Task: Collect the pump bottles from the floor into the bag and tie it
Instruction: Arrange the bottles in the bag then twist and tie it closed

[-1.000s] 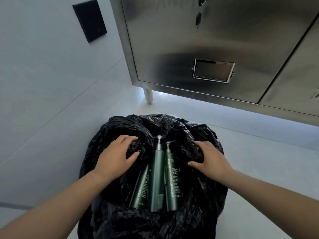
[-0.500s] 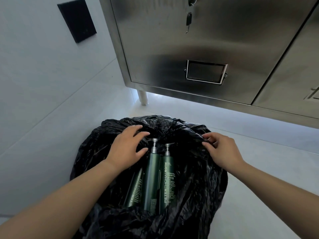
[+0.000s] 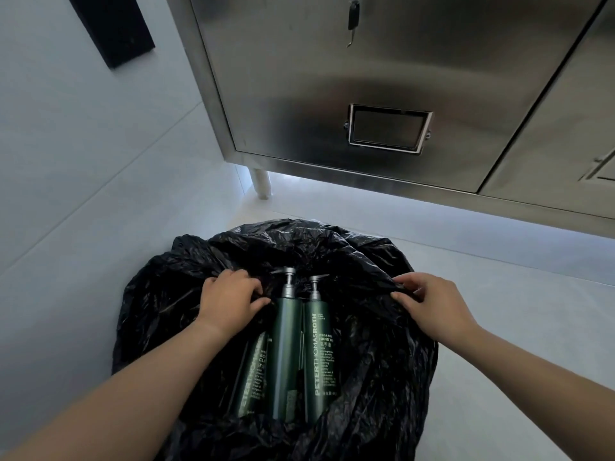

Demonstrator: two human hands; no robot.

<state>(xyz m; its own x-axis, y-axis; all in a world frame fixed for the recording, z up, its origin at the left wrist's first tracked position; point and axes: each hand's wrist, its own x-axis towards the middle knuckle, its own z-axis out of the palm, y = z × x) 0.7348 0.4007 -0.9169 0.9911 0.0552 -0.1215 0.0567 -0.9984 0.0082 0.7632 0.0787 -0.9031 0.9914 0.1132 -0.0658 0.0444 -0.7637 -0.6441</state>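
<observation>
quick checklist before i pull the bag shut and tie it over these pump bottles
1. All bottles in the black bag: three green pump bottles lie inside, none seen on the floor: ok.
2. Left hand gripping the rim: fingers curled into the plastic: ok.
3. Right hand gripping the rim: pinching a fold: ok.
4. Pump heads clear of the rim: they poke up near the opening: not ok.
5. Enough slack to knot: cannot tell.

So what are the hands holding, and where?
Both hold the black bag by its rim: the left hand pinches the left edge, the right hand the right edge. Neither holds the bottles.
</observation>
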